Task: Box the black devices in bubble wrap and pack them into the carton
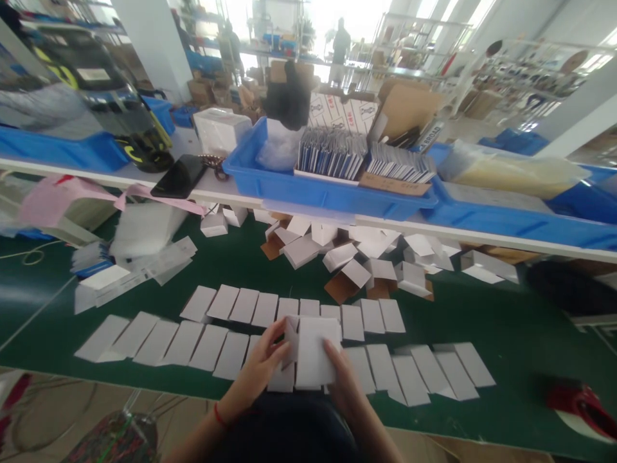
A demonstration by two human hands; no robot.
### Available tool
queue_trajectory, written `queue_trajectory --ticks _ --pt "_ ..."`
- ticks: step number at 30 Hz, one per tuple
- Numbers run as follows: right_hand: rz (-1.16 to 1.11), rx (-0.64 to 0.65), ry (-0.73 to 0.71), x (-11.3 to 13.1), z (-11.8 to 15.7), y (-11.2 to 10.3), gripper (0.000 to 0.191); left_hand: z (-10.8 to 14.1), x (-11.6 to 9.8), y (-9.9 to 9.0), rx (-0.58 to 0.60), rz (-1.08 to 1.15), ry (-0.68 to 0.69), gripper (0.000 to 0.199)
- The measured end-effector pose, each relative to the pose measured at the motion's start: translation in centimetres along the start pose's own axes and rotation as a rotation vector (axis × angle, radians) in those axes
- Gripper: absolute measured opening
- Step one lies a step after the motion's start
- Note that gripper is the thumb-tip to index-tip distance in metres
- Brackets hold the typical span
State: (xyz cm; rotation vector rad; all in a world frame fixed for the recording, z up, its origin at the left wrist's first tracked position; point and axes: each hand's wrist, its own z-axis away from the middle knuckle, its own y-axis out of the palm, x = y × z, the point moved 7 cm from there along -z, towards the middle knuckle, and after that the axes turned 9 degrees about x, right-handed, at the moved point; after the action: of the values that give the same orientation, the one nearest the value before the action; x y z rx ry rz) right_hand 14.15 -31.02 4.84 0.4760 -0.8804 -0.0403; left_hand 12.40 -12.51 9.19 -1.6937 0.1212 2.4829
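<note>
A small white cardboard box point(317, 354) is held up in front of me, just over the green table. My left hand point(263, 357) pinches its left side, where a flap point(291, 337) stands out. On the right edge my right hand point(343, 373) grips it, thumb lying on the white face. Beneath and around the hands lie two rows of similar white boxes, among them a front-row box point(207, 347) to the left and another point(411, 381) to the right. The back row includes a box point(245, 305) beyond my left hand. Part of both rows is hidden behind my hands and the held box.
Loose open white boxes point(301, 251) are heaped under the shelf. On the shelf stand a blue bin point(337, 193) of packed cards, a phone point(179, 177) and a dark bottle point(120, 112). Papers point(144, 270) lie left; a red tape dispenser point(581, 405) sits right.
</note>
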Motion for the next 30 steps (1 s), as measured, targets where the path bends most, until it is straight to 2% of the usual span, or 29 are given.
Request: queue_trajectory --ticks 4,6,8,10,12,15,16,18,19,21,23,25,26,30 --pt "0.693 -0.485 -0.296 5.5 4.0 -6.2 0.092 0.6 3.5 -3.0 -0.080 -0.032 -0.080 0.049" --pt "1.032 -0.679 -0.392 6.0 6.3 -7.8 0.092 1.4 5.0 -4.1 -0.129 -0.056 -0.128 0.043" --pt "1.310 -0.735 -0.404 4.4 6.9 -8.6 0.085 2.0 6.3 -4.3 -0.155 -0.085 -0.168 0.038" --pt "1.495 -0.662 -0.364 1.6 5.9 -9.3 0.075 1.9 7.3 -3.7 -0.140 -0.111 -0.190 0.035" --pt "1.540 -0.581 -0.304 -0.8 4.4 -10.4 0.070 1.3 7.9 -2.6 -0.099 -0.125 -0.199 0.035" --pt "1.324 -0.566 -0.189 -1.6 3.1 -12.5 0.073 0.2 7.6 -1.2 -0.046 -0.111 -0.193 0.040" --pt "1.157 -0.564 -0.160 -1.3 3.1 -12.9 0.078 -0.1 7.1 -0.8 -0.033 -0.099 -0.187 0.042" --pt "0.678 -0.512 -0.115 -0.7 3.5 -12.4 0.086 -0.6 5.4 0.1 0.002 -0.068 -0.153 0.046" --pt "0.404 -0.444 -0.085 -0.7 3.6 -11.4 0.087 -0.7 4.2 0.7 0.030 -0.052 -0.122 0.049" --pt "-0.102 -0.232 0.003 -1.0 3.5 -7.5 0.080 -0.7 1.5 2.1 0.111 -0.018 -0.042 0.059" --pt "-0.412 -0.017 0.080 -1.0 3.4 -3.0 0.074 -0.4 -0.9 3.7 0.207 0.022 0.024 0.079" --pt "-0.545 0.109 0.108 -0.8 3.3 0.0 0.072 0.1 -2.4 4.8 0.262 0.057 0.035 0.100" --pt "-0.564 0.131 0.106 -0.9 3.1 0.8 0.072 0.4 -2.9 5.0 0.266 0.067 0.029 0.105" --pt "-0.528 0.126 0.099 -1.7 2.7 1.2 0.073 1.3 -3.6 4.3 0.199 0.074 0.033 0.094"
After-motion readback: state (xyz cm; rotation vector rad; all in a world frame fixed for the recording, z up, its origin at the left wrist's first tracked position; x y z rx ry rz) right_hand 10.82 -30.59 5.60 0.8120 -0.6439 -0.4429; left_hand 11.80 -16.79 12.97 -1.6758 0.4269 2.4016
